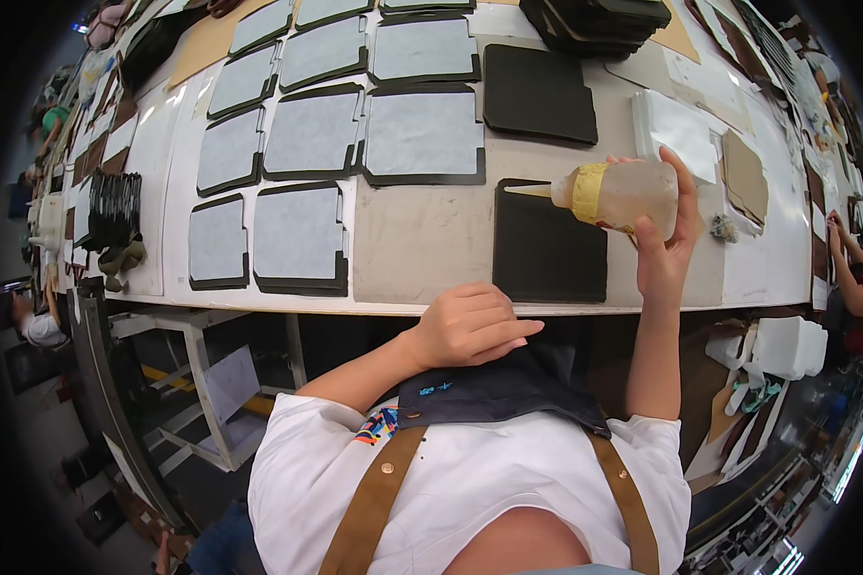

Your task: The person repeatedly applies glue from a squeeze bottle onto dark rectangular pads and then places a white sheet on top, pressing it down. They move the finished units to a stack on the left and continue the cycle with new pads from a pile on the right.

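Observation:
My right hand (679, 240) grips a translucent squeeze bottle (642, 195) with a yellow band and a narrow nozzle, probably for glue. The bottle is tipped on its side, nozzle to the left, above a dark panel (551, 254) at the table's near edge. By that edge, left of the bottle, my left hand (472, 326) is loosely closed with a finger stretched to the right; nothing shows in it. A second dark panel (537, 93) lies farther back. To the left, rows of dark panels faced with pale grey sheets (299, 235) cover the table.
A stack of dark pieces (594, 21) stands at the back. On the right lie white sheets (673, 134), brown card pieces (744, 177) and a small crumpled lump (723, 228). A dark stack (113, 211) sits far left. Other people are at the sides.

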Demonstrator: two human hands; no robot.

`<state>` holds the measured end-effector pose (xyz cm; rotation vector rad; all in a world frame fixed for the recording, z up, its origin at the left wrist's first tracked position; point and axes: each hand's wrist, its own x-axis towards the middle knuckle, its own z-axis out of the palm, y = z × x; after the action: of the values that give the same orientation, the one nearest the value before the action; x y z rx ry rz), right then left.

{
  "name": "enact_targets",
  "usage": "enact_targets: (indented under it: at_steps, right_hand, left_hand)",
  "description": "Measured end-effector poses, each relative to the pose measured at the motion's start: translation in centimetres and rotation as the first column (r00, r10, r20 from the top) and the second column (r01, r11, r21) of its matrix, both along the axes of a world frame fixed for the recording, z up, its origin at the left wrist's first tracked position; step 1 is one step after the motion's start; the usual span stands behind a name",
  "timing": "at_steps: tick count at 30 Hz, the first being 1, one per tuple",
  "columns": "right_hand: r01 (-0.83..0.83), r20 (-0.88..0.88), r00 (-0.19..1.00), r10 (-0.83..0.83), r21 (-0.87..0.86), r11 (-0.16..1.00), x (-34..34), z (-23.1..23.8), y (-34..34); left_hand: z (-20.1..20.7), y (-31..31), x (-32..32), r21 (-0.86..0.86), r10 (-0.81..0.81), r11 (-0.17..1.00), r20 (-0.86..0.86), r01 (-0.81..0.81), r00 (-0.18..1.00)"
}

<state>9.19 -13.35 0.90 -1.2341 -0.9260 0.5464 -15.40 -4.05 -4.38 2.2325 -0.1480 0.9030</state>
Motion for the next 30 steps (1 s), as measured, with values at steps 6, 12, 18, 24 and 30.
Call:
enact_targets:
  at_steps: [6, 12, 18, 24, 30]
  right_hand:
    - [-0.066, -0.009, 0.998, 0.066, -0.015, 0.998, 0.2, 0.0, 0.9]
    - [-0.095, 0.012, 0.995, 0.095, -0.018, 0.995, 0.8, -0.3, 0.5]
    - [-0.171, -0.025, 0.985, 0.171, -0.016, 0.985, 1.0, -0.6, -0.3]
    - [-0.253, -0.108, 0.961, 0.254, 0.017, 0.967, -0.1, -0.4, -1.1]
    - [-0.259, -0.116, 0.960, 0.253, -0.035, 0.965, -0.3, -0.8, -2.2]
  left_hand:
    - [-0.5, 0.0, -0.4, 0.026, 0.030, 0.999, 0.075, -0.032, 0.997]
    - [-1.4, 0.0, -0.9, 0.036, 0.029, 0.999, 0.092, -0.032, 0.995]
    - [-1.5, 0.0, -1.0, 0.025, 0.024, 0.999, 0.080, -0.026, 0.996]
    - [-1.4, 0.1, -1.1, 0.016, 0.003, 1.000, 0.071, -0.004, 0.997]
    - [-1.4, 0.1, -1.1, 0.015, -0.001, 1.000, 0.076, 0.000, 0.997]
